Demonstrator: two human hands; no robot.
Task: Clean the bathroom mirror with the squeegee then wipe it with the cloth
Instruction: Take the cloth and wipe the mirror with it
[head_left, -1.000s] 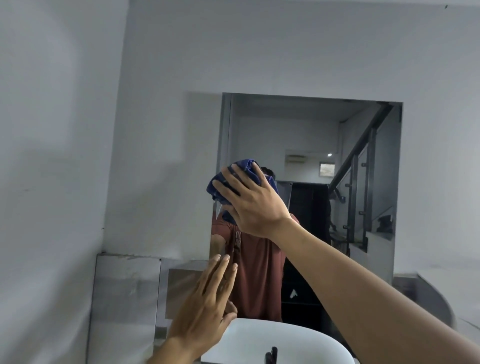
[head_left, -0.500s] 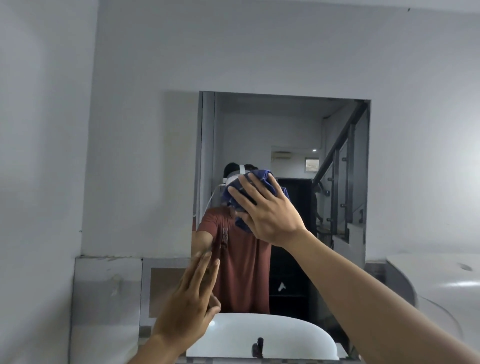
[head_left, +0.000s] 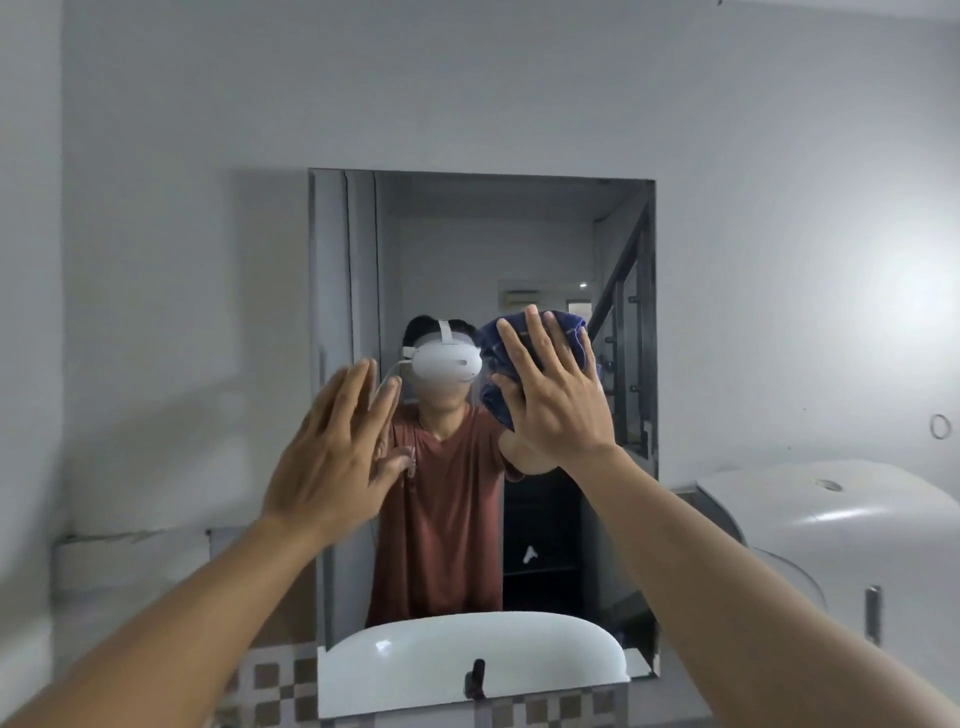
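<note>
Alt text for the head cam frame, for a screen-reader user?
The right hand presses a blue cloth flat against the bathroom mirror, fingers spread. The left hand is raised open beside it, holding nothing. The mirror reflects the person in a red shirt and white headset.

Mirror (head_left: 519, 234) on wall, centre. Cloth (head_left: 567, 330) on glass at 1 o'clock from mirror centre, right hand (head_left: 561, 410) flat over it. Left hand (head_left: 332, 457) at 9 o'clock, before mirror's left edge. Basin (head_left: 415, 660) at 6 o'clock, below mirror; tap (head_left: 475, 680) at its middle.
</note>
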